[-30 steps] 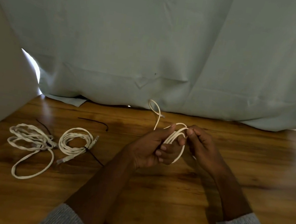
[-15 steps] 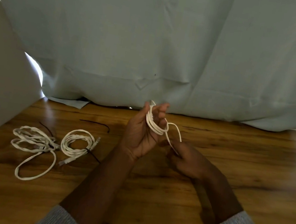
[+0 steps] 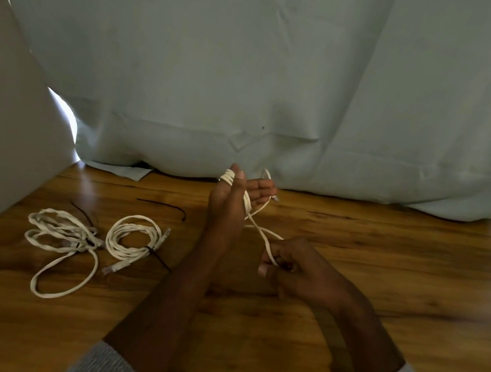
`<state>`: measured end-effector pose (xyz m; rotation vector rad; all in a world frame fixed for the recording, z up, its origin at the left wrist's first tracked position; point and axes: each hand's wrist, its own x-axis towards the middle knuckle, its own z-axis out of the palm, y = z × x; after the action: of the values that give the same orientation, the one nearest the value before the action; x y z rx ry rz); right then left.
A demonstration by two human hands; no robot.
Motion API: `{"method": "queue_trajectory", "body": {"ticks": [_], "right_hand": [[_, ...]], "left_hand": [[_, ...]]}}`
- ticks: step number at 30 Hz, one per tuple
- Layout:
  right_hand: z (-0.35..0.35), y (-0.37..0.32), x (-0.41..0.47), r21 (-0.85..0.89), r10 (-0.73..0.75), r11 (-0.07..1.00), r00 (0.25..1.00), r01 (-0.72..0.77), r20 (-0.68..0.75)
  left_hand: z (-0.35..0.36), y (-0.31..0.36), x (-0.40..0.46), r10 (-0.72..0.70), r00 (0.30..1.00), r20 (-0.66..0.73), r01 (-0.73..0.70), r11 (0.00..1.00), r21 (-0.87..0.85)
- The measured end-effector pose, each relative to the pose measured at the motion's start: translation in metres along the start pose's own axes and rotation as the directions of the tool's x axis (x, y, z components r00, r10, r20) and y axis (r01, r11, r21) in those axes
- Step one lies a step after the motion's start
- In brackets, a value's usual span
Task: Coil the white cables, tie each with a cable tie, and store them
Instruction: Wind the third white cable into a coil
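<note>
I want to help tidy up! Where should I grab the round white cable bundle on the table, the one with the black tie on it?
Grab the tied cable coil right at its black cable tie, on the side nearest you. The strands are cinched together there, so they should stay bunched. It lies flat on the table, so come from above and pinch. Avoid the loose plug end; it would probably dangle.

Bare wooden table (image 3: pixel 384 270) lies open rightward; two coiled cables (image 3: pixel 131 240) and curtain (image 3: pixel 283 96) block left, back.
</note>
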<state>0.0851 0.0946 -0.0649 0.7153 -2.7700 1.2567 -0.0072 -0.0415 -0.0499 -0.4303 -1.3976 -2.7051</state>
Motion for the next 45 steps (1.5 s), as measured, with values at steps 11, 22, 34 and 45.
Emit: {"method": "queue_trajectory", "body": {"ticks": [11, 22, 34, 45], "right_hand": [[0.004, -0.003, 0.005, -0.265, 0.241, 0.943, 0.961, -0.199, 0.134], [0.000, -0.002, 0.001, -0.206, -0.032, 0.978, 0.999, 0.032, 0.000], [-0.028, 0.018, -0.008, -0.304, -0.239, 0.946, 0.872, 0.110, -0.428], [-0.031, 0.022, -0.006, -0.324, -0.339, 0.931, 0.733, 0.169, -0.590]], "left_hand": [[0.007, 0.006, 0.000, -0.108, 0.994, -0.029, 0.097, 0.961, -0.259], [-0.004, -0.014, -0.020, 0.094, 0.965, 0.244, -0.200, 0.867, 0.457], [-0.018, -0.008, -0.025, -0.439, 0.824, 0.359, 0.143, 0.773, 0.619], [-0.017, 0.005, -0.023, -0.578, 0.362, 0.731, 0.602, 0.744, 0.290]]}}
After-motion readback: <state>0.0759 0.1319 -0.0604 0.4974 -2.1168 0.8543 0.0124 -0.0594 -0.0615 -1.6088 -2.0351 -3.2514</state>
